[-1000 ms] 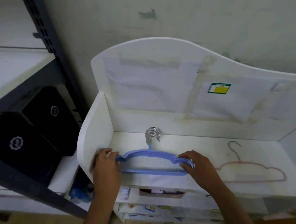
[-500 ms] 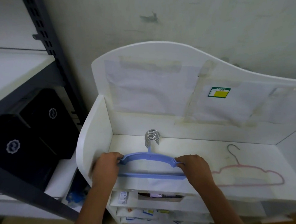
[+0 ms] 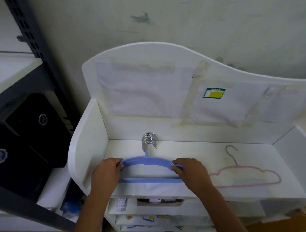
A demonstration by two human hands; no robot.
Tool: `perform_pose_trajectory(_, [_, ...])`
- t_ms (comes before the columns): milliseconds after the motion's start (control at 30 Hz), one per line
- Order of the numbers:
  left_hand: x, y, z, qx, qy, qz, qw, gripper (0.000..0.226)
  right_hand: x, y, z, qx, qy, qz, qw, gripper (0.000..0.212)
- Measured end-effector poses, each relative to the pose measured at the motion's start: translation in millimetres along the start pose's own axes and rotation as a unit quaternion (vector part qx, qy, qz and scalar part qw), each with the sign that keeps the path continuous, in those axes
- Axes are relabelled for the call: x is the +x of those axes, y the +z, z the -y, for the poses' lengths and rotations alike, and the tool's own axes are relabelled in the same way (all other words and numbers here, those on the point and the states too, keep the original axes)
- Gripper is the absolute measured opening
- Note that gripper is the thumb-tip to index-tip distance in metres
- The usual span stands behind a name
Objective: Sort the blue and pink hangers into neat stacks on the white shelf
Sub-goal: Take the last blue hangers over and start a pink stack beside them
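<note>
A: Where is the stack of blue hangers (image 3: 148, 160) lying at this moment?

B: It is lying flat on the top of the white shelf (image 3: 196, 154), toward its left end, with the metal hooks (image 3: 149, 141) pointing to the back panel and bunching together there.

A: And what are the hands doing?

B: The left hand (image 3: 105, 173) is gripping the left shoulder of the stack, its fingers curling over the blue edge. The right hand (image 3: 190, 169) is gripping the right shoulder in the same way, the fingertips pinching the end of the blue arm.

A: How many blue hangers are sitting in the stack?

B: I cannot tell; the hooks are overlapping too much, maybe several.

A: Is the pink one sitting near?

B: One pink hanger (image 3: 247, 176) is lying flat on the same shelf, to the right and apart from the right hand, its hook pointing to the back. A green and yellow label (image 3: 214, 93) is sticking on the back panel above.
</note>
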State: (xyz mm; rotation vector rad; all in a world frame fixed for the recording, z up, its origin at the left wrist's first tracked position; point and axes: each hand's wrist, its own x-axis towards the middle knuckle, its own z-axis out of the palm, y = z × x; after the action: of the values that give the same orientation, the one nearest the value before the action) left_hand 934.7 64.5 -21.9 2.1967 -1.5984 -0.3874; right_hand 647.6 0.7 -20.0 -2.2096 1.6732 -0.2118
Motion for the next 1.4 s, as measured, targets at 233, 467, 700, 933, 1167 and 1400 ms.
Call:
perform_pose_trajectory(233, [-30.3, 0.5, -38.4, -0.143, 0.070, -0.105, 0.982, 0.033, -35.7, -25.4, -44.2, 0.226, 0.008, -0.101, 0.969, 0.030])
perform_pose_trajectory(467, [-74.1, 26.3, -132.1, -0.348, 0.099, -0.038, 0.932, 0.030, -96.9, -70.2, -115.8, 0.264, 0.006, -0.174, 0.949, 0.039])
perform_pose_trajectory(700, [-136.4, 58.8, -230.4, -0.395, 0.121, 0.036, 0.910, 0.031, -186.8, -106.8, -195.9, 0.288, 0.047, -0.187, 0.938, 0.044])
perform_pose_trajectory(933, [-200.4, 107.9, -316.1, -0.406, 0.157, 0.094, 0.895, 0.032, -280.0, -130.2, -284.8, 0.306, 0.124, -0.247, 0.911, 0.041])
perform_pose_trajectory(1167, [-243.3, 153.3, -411.2, -0.394, 0.198, 0.188, 0.878, 0.030, -367.8, -144.6, -360.5, 0.256, 0.193, -0.306, 0.896, 0.043])
perform_pose_trajectory(1400, [-270.9, 205.1, -514.6, -0.353, 0.290, 0.266, 0.849, 0.033, -442.5, -168.2, -424.8, 0.225, 0.272, -0.358, 0.864, 0.041])
